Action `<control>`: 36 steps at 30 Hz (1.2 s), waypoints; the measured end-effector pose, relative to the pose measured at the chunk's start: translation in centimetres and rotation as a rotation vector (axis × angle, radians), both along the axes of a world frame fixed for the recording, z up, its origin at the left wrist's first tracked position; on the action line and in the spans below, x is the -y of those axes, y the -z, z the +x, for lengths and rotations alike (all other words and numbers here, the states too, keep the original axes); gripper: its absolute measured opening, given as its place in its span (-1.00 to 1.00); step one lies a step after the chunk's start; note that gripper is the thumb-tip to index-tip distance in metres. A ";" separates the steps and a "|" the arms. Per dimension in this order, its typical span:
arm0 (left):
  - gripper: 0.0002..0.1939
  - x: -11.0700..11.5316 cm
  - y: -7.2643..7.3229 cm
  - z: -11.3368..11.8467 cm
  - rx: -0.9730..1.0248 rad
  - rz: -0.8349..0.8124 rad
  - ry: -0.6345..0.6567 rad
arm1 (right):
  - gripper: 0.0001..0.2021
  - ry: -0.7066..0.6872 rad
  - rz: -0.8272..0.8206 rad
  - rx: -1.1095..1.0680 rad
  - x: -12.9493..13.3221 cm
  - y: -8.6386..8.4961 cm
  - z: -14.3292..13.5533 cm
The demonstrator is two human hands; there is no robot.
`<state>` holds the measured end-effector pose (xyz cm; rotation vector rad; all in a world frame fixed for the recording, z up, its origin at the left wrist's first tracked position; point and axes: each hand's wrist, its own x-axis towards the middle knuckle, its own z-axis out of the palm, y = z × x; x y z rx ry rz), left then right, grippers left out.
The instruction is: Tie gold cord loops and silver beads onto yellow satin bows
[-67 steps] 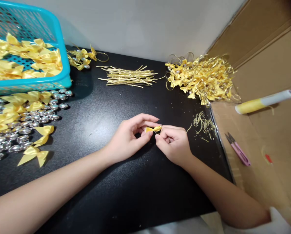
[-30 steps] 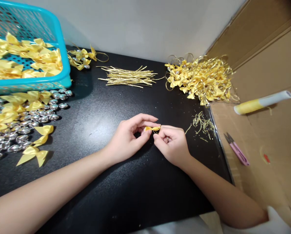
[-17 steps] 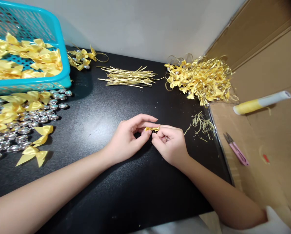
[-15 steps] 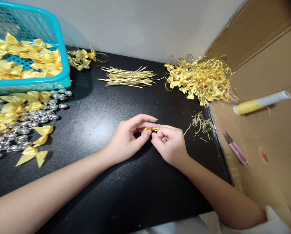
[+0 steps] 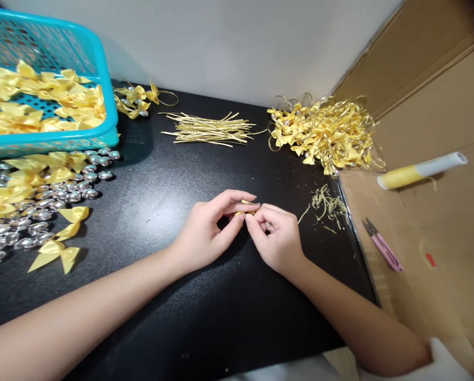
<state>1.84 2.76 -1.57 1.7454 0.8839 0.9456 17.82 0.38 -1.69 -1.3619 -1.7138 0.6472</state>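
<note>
Over the middle of the black table, a small yellow ribbon bow (image 5: 240,214) is pinched between the thumb and fingers of my left hand (image 5: 205,227). Those fingers cover most of it, so only yellow edges show. My right hand (image 5: 278,235) is closed in a pinch against the left fingertips, right beside the bow. What lies between its thumb and forefinger is hidden. Farther back lies a bundle of gold cords (image 5: 213,129). To the left, two loose yellow bows (image 5: 73,219) lie beside a spread of silver beads (image 5: 42,214), with more bows on top.
A turquoise basket (image 5: 112,106) of yellow bows stands back left. Finished-looking bows with gold loops (image 5: 324,129) are heaped back right, near cord scraps (image 5: 326,206). Beyond the table's right edge, pink thread snips (image 5: 383,246) and a yellow-white roll (image 5: 421,170) lie on cardboard.
My left fingers have closed farther over the bow, hiding more of it. Both hands stay together in nearly the same place. The view has shifted slightly.
</note>
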 end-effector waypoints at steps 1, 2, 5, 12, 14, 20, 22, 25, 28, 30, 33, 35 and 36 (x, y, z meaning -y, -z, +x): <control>-0.71 0.1 0.0 0.0 -0.012 0.053 -0.020 | -0.65 0.001 0.001 -0.007 0.0 0.0 0.0; -0.69 0.2 0.0 0.0 -0.021 0.104 -0.047 | -0.66 0.002 0.000 -0.016 0.0 0.0 0.1; -0.66 0.2 0.1 0.1 -0.039 0.211 -0.180 | -0.67 0.011 -0.001 -0.043 -0.1 0.0 0.2; -0.94 0.0 -0.1 -0.1 -0.154 0.313 -0.288 | -0.69 0.001 0.016 -0.079 0.0 0.0 0.3; -0.97 0.0 -0.3 -0.1 -0.138 0.311 -0.281 | -0.70 -0.015 0.028 -0.084 0.0 0.0 0.3; -0.96 0.1 -0.1 -0.1 -0.068 0.172 -0.309 | -0.72 -0.048 0.031 -0.105 0.1 0.0 0.5; -0.96 0.1 0.0 -0.1 -0.067 0.141 -0.312 | -0.73 -0.055 0.023 -0.113 0.1 0.0 0.5; -0.95 0.0 0.0 -0.1 -0.049 0.083 -0.308 | -0.72 -0.059 0.009 -0.123 0.1 0.1 0.5; -0.94 -0.1 -0.1 0.0 -0.004 -0.001 -0.288 | -0.71 -0.057 -0.012 -0.126 0.0 0.2 0.5; -0.94 -0.2 -0.1 0.0 0.031 -0.051 -0.271 | -0.71 -0.052 -0.025 -0.126 0.0 0.2 0.6; -0.94 -0.2 -0.2 0.1 0.072 -0.106 -0.253 | -0.71 -0.047 -0.046 -0.130 0.1 0.1 0.7; -0.94 -0.2 -0.3 0.1 0.091 -0.123 -0.244 | -0.71 -0.044 -0.066 -0.137 0.1 0.1 0.7; -0.94 -0.2 -0.3 0.1 0.097 -0.125 -0.236 | -0.71 -0.042 -0.077 -0.143 0.1 0.1 0.7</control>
